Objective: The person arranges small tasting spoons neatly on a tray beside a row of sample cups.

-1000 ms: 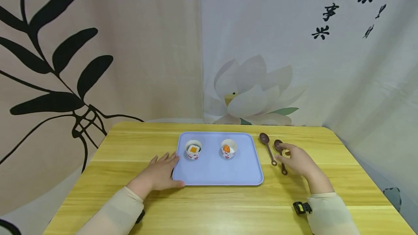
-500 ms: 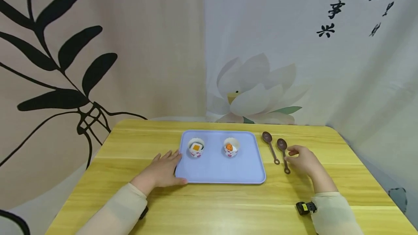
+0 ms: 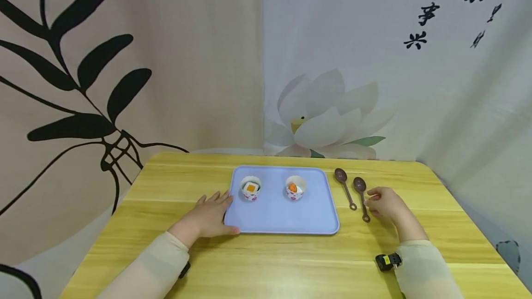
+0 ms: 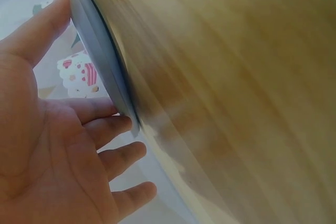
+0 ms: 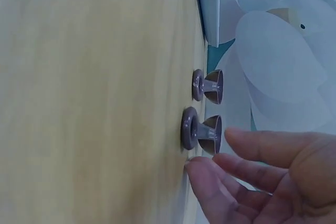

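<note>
A light-blue tray lies on the wood-grained bench, nearer the bench's far edge than its near one and roughly midway between its left and right edges. The person's left hand is at the tray's left side, its fingers straight and spread: the thumb touches the tray's near left corner, and other fingertips meet its left edge.

On the tray stand two small patterned cups, upright and well apart. The left cup holds a white piece with an orange square on top; the right cup holds an orange piece and something white.

Between the tray and the bench's right edge lie two brown spoons, bowls towards the bench's far edge, ring-ended handles towards its near edge. The left spoon is nearer the tray. The right hand is just beside the handle of the right spoon, fingers loosely bent, with a gap showing between thumb and fingers in the right wrist view; whether a fingertip touches the handle cannot be told.

Behind the bench's far edge hangs a pale cloth printed with dark leaves, a lotus and black characters.
</note>
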Demonstrator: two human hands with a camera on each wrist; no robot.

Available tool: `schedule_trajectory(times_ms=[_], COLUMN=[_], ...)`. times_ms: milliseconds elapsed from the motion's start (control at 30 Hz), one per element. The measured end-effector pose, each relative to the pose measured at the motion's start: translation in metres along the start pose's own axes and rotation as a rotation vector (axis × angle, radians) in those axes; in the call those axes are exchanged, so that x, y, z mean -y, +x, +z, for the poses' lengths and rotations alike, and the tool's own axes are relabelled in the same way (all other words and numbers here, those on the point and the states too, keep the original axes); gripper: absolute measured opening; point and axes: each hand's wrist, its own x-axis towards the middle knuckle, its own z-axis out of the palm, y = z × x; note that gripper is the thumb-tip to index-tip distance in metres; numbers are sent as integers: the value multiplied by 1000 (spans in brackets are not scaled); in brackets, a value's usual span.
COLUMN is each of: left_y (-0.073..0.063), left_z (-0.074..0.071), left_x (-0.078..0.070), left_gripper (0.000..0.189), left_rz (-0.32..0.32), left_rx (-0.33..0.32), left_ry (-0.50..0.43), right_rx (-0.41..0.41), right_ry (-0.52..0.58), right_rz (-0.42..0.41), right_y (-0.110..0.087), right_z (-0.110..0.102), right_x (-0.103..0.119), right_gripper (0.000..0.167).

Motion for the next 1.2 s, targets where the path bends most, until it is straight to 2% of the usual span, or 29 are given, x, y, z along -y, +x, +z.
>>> schedule_trajectory(times_ms=[233,500,900,1200], left_y=[2,3,1,1], left_z=[-1,1,2,3], left_x=[2,4,3,3], left_gripper=[102,104,103,103], left_rz=[2,0,-1,0], left_rx=[-7,-3,2,1], left_ry=[0,8,-8,-14], right_rx=[-2,-8,-8,-9], right_ry=[53,51,50,61], right_rz=[62,69,116,127], right_y=[5,7,16,14], right_z=[-1,4,10,13], right_x=[7,10,2,4], right_gripper=[46,44,39,38])
